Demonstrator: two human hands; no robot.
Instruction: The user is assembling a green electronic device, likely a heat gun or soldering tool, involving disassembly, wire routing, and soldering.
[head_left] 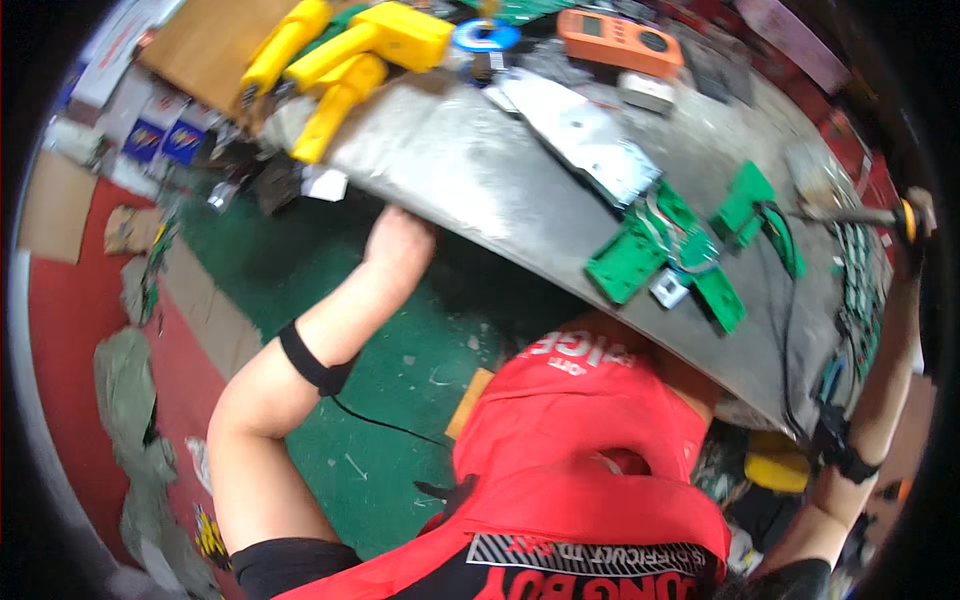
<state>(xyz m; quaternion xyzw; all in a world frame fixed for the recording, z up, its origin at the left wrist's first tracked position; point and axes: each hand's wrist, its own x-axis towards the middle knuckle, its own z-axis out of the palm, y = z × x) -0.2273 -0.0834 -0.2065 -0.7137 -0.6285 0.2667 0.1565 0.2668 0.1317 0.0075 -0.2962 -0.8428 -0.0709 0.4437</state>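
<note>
Your left hand [397,243] grips the near edge of the grey table [480,170], fingers curled under it and out of sight. Your right hand [912,225] is closed around a slim tool [845,215] at the table's right edge. Green circuit boards [665,255] lie mid-table; yellow tools [345,60] and an orange meter [620,42] sit at the far edge.

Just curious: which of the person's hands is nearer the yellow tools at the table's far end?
Left. The left hand grips the table edge just below the yellow tools; the right hand is far across, holding a tool.
</note>
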